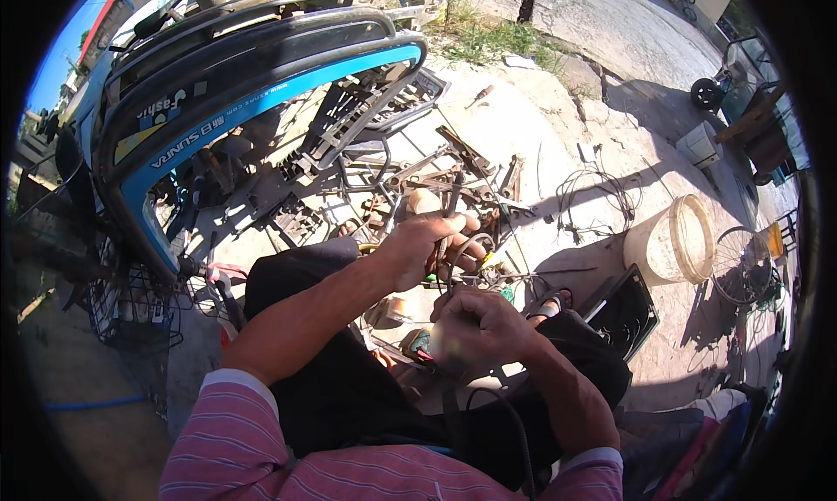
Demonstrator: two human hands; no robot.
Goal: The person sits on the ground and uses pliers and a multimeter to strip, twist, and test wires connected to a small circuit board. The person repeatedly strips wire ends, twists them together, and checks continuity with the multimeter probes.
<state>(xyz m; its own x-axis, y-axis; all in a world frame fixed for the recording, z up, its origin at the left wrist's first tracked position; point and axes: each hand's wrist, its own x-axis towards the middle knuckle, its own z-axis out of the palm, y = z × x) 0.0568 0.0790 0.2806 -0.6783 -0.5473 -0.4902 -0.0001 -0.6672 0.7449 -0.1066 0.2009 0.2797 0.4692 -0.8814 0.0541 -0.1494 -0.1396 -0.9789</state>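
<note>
My left hand [418, 250] is closed around a dark cable [455, 196], whose stiff end sticks up past the thumb. From those fingers a curved length drops towards my right hand [488, 327], a closed fist just below and to the right. The cable seems to run into that fist, though a blurred patch hides what lies at its lower left side. Another black cord [523, 440] hangs over my lap. Beyond my hands, scattered metal parts [471, 148] and tools cover the sunlit ground.
A large blue and black vehicle panel [288, 82] leans at the far left, above a wire basket [131, 313]. To the right stand a whitish bucket [645, 248], a black tray-like part [632, 313] and a spoked wheel [745, 265]. Tangled wire [593, 196] lies behind them.
</note>
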